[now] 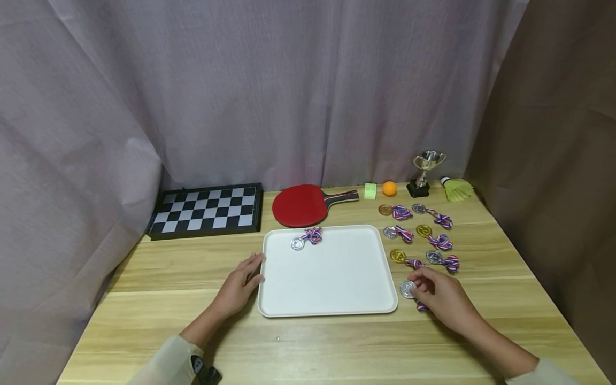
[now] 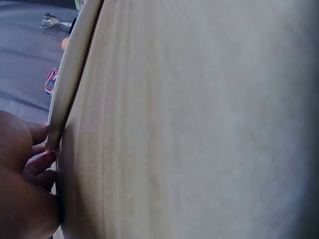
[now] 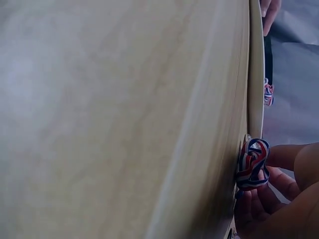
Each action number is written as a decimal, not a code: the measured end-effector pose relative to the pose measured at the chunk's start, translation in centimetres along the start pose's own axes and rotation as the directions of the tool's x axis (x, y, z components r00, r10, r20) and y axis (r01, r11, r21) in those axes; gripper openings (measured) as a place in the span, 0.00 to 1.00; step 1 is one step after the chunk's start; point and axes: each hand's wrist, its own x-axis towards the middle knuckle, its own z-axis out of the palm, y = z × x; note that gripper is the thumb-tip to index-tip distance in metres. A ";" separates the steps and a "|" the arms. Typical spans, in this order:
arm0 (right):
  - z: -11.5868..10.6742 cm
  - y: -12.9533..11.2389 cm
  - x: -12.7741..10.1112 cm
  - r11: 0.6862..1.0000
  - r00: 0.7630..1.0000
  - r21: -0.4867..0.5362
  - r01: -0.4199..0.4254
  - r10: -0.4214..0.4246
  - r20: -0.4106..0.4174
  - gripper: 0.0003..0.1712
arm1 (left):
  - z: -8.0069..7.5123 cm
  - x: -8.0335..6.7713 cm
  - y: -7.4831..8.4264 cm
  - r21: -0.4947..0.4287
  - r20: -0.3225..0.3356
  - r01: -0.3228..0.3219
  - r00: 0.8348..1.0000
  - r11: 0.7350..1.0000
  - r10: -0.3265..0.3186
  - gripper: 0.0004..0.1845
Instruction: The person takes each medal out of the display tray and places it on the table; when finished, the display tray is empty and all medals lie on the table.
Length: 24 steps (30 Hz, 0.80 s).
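Hands at work on the wooden bench point(image 1: 337, 347): right hand point(image 1: 445, 299) pinches a silver medal point(image 1: 408, 289) just right of the white tray point(image 1: 332, 278), disc toward the tray, ribbon point(image 3: 252, 163) trailing toward the person (no writing legible); left hand point(image 1: 238, 286), fingers straight, touches the tray's left edge

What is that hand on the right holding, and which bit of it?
The right hand pinches a silver medal by its disc's edge, its ribbon bunched under the fingers. The left hand only touches the white tray.
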 end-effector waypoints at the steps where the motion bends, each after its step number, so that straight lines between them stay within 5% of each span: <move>1: -0.1 0.0 0.0 1.000 1.000 -0.018 0.012 -0.012 -0.013 0.12 | 0.0 0.0 0.0 -0.002 -0.001 -0.002 1.000 1.000 0.002 0.29; 11: -1.1 -0.9 0.5 0.993 0.991 -0.067 0.100 -0.106 -0.085 0.14 | 0.0 0.2 -0.1 -0.004 -0.001 -0.011 1.000 1.000 0.011 0.30; 24: 0.6 -3.8 5.5 0.989 0.987 0.124 0.084 -0.100 0.128 0.11 | 0.0 0.1 0.0 -0.009 0.005 -0.001 1.000 1.000 0.001 0.30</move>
